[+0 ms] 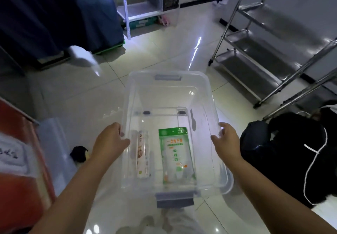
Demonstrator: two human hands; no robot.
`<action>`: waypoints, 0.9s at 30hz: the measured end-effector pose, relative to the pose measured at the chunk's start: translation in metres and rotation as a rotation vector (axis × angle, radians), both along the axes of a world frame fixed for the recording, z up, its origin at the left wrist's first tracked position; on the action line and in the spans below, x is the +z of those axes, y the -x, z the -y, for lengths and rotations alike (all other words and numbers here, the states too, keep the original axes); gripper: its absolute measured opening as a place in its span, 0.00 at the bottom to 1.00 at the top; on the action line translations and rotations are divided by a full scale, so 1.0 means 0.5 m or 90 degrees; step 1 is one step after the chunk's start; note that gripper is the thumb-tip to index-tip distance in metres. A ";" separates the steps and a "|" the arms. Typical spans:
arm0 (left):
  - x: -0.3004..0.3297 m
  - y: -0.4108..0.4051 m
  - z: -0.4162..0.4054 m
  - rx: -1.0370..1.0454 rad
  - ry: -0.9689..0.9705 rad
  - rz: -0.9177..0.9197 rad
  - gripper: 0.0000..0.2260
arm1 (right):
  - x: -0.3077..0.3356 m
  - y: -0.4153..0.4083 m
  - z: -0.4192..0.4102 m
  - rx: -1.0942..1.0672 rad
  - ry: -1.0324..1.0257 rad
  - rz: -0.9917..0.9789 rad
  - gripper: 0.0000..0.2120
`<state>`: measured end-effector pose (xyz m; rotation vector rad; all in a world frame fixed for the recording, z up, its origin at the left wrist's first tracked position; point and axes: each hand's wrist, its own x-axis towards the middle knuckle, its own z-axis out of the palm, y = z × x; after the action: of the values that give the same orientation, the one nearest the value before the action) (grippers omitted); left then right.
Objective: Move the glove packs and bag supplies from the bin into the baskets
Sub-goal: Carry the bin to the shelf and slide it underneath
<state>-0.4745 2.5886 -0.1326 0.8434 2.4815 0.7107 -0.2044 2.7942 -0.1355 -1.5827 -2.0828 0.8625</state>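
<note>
- Head view shows a big clear bin [169,95] in the middle of the frame, above a shiny tile floor [76,88]. It looks light and nearly empty. Its see-through walls look smooth, so they may slip.
- Both hands hold it by the long side rims, a good place to grab. The left hand [109,141] curls over the left rim and the right hand [226,141] curls over the right rim, fingers bent, not spread.
- A metal cart [264,38] stands at the upper right and a dark bag [284,153] sits at the right edge. Most free room is on the floor, upper left of the bin.
- No baskets can be seen.
- A green glove pack [176,153] lies flat in the near half. It looks soft and floppy; pinch its top edge.
- A thin bag roll [143,153] lies beside it, by the left wall. It looks stiff and may roll.
</note>
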 end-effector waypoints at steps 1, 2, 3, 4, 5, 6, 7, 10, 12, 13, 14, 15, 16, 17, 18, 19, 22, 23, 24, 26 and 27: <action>-0.005 0.019 -0.036 0.003 0.000 -0.003 0.10 | -0.006 0.019 -0.035 0.000 -0.004 -0.001 0.20; -0.011 0.038 -0.072 0.006 -0.001 -0.005 0.10 | -0.012 0.039 -0.071 0.000 -0.008 -0.002 0.20; -0.016 0.057 -0.110 0.008 -0.001 -0.008 0.10 | -0.019 0.059 -0.110 -0.002 -0.010 -0.003 0.20; -0.019 0.076 -0.148 0.011 0.002 -0.011 0.10 | -0.027 0.079 -0.149 -0.004 -0.009 -0.007 0.20; -0.019 0.096 -0.187 0.018 0.006 -0.013 0.10 | -0.034 0.102 -0.190 -0.002 -0.007 -0.012 0.21; -0.018 0.116 -0.227 0.027 0.011 -0.016 0.10 | -0.040 0.125 -0.232 0.002 -0.006 -0.014 0.21; -0.015 0.138 -0.268 0.031 0.016 -0.020 0.10 | -0.045 0.149 -0.276 0.005 -0.005 -0.016 0.21; -0.002 0.205 -0.385 0.033 0.030 -0.030 0.09 | -0.051 0.225 -0.404 0.007 0.004 -0.026 0.22; 0.006 0.253 -0.458 0.045 0.031 -0.034 0.09 | -0.050 0.278 -0.484 0.019 0.002 -0.025 0.22; 0.012 0.275 -0.490 0.049 0.034 -0.038 0.09 | -0.047 0.304 -0.521 0.023 0.005 -0.021 0.22; 0.018 0.296 -0.521 0.054 0.035 -0.039 0.09 | -0.043 0.330 -0.556 0.028 0.007 -0.017 0.22; 0.022 0.317 -0.549 0.061 0.033 -0.039 0.09 | -0.039 0.357 -0.587 0.037 0.007 -0.014 0.22; 0.025 0.339 -0.575 0.068 0.029 -0.039 0.09 | -0.035 0.384 -0.618 0.046 0.004 -0.012 0.22; 0.027 0.364 -0.602 0.076 0.027 -0.040 0.10 | -0.032 0.413 -0.650 0.053 -0.001 -0.013 0.21; 0.028 0.391 -0.630 0.082 0.027 -0.041 0.10 | -0.029 0.443 -0.682 0.059 -0.005 -0.016 0.21; 0.027 0.420 -0.660 0.087 0.028 -0.041 0.10 | -0.029 0.475 -0.716 0.066 -0.009 -0.016 0.20; 0.013 0.517 -0.760 0.093 0.020 -0.033 0.09 | -0.037 0.570 -0.815 0.074 -0.005 -0.007 0.21; 0.006 0.552 -0.796 0.089 0.014 -0.027 0.09 | -0.040 0.601 -0.848 0.069 -0.001 -0.003 0.21; 0.000 0.586 -0.833 0.084 0.010 -0.020 0.09 | -0.042 0.632 -0.879 0.062 0.001 -0.001 0.22; -0.008 0.657 -0.908 0.070 0.007 -0.004 0.09 | -0.040 0.694 -0.940 0.039 0.003 -0.005 0.22; -0.009 0.694 -0.947 0.063 0.008 0.002 0.09 | -0.037 0.727 -0.972 0.026 0.008 -0.005 0.22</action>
<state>-0.8216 3.0622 -0.1371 0.7190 2.5362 0.7276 -0.5677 3.2800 -0.1540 -1.5454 -2.1146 0.8959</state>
